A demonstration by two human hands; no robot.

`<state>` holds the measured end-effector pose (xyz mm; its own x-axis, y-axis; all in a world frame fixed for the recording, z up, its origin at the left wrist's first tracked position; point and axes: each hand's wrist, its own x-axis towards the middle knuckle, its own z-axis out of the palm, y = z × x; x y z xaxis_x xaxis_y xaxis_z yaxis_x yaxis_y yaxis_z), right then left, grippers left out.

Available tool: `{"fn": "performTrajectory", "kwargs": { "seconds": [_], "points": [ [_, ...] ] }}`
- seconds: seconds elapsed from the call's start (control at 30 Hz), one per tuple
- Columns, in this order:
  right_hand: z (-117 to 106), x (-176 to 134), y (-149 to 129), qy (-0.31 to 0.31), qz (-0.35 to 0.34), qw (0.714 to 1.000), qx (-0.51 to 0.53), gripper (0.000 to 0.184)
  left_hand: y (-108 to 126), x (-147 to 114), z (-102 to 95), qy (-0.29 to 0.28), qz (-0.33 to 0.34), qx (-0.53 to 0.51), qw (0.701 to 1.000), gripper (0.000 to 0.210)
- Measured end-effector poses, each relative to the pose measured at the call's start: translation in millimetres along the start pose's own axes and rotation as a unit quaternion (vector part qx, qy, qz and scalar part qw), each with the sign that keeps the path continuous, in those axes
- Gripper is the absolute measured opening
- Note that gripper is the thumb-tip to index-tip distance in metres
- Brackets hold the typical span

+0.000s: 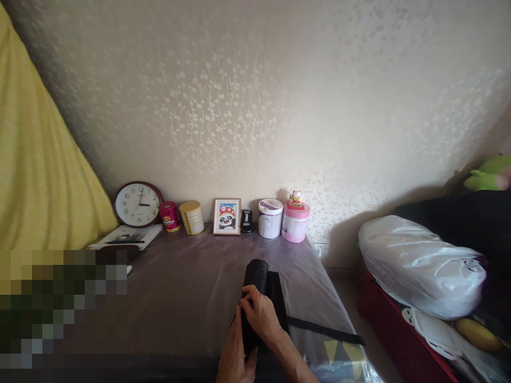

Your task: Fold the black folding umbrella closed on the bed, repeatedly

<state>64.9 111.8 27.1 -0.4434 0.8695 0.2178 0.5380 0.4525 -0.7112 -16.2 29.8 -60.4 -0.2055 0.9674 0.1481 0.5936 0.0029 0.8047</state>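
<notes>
A black rolled-up bag (256, 276) with a flat black strap (325, 331) lies on a table covered with a grey-purple cloth (187, 287), near its front edge. My right hand (261, 314) rests on top of the roll, fingers curled over it. My left hand (233, 359) grips the roll's near end from the left side. The strap runs off to the right across the cloth, toward the table's right edge.
Along the wall stand a round clock (138, 204), a red tin (170, 216), a yellow tin (191, 217), a framed picture (227, 216), a white can (270, 218) and a pink jar (296, 221). A yellow curtain (35, 175) hangs left. A white plastic bag (419, 266) lies right.
</notes>
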Motion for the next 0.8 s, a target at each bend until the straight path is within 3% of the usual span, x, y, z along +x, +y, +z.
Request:
{"fn": "performTrajectory", "kwargs": {
  "seconds": [0.17, 0.37, 0.53, 0.8],
  "points": [
    [-3.5, -2.7, 1.5, 0.009, -0.083, 0.996, 0.017, 0.031, -11.7, -0.9, 5.6, -0.003, 0.024, 0.005, 1.000, 0.069],
    [-16.3, 3.9, 10.1, 0.049, -0.157, 0.986, -0.039, 0.018, -8.9, -5.2, 13.3, 0.076, 0.057, 0.039, 0.995, 0.065],
    [-5.3, 20.9, 26.9, 0.024, -0.149, 0.986, -0.075, 0.025, -12.6, -3.3, 6.0, -0.008, 0.036, 0.054, 0.998, 0.066],
    [-2.0, 60.9, 38.0, 0.005, -0.123, 0.986, -0.116, 0.026, -5.6, -1.1, -2.3, -0.043, 0.000, 0.052, 0.998, 0.071]
  ]
}}
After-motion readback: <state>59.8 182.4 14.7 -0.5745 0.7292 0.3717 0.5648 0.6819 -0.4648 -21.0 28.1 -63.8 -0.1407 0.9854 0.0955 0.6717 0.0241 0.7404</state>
